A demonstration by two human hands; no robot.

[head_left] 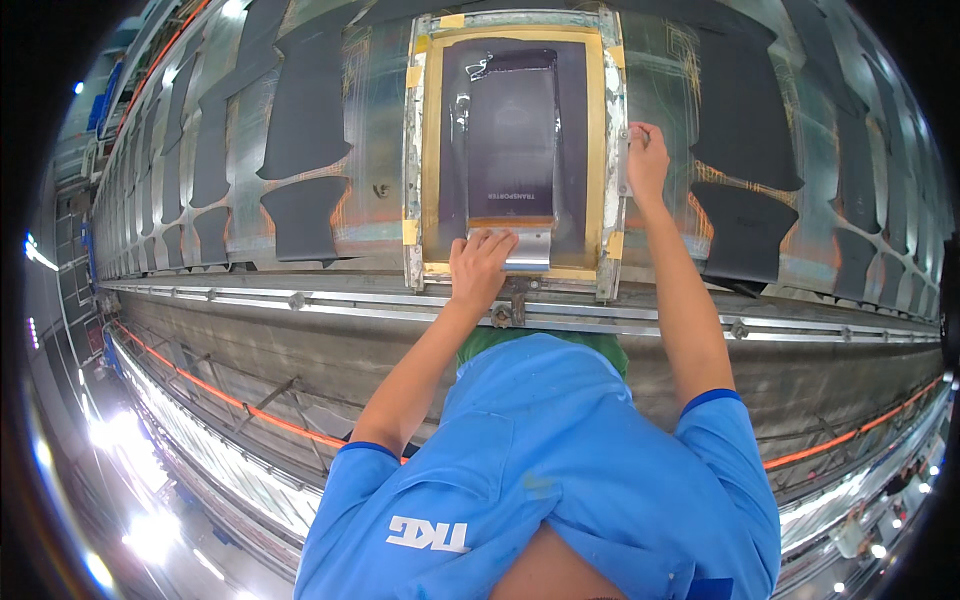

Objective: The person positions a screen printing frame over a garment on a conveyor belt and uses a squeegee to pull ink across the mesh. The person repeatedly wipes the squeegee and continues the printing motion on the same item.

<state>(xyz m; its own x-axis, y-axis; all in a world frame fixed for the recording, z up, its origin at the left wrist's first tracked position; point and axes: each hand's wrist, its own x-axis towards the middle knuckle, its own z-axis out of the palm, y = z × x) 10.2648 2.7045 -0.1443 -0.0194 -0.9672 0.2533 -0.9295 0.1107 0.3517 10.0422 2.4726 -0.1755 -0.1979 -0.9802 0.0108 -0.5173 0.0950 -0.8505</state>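
A screen printing frame (413, 190) with a pale metal border and yellow tape lies in front of me. Inside it, the dark mesh (573, 180) carries a glossy strip of dark ink (512, 130) with streaks along its edges. My left hand (481, 265) is closed over a silver squeegee (530, 251) at the near end of the mesh, its fingers lying across the top. On the frame's right side bar, my right hand (647, 165) has its fingers curled at the outer edge. The undersides of those fingers are hidden.
Dark cut fabric pieces (308, 120) lie on the long table (375, 150) left of the frame, and more dark pieces (745, 110) on the right. A metal rail (380, 309) runs along the near edge. Beyond it stretches an orange line (230, 386).
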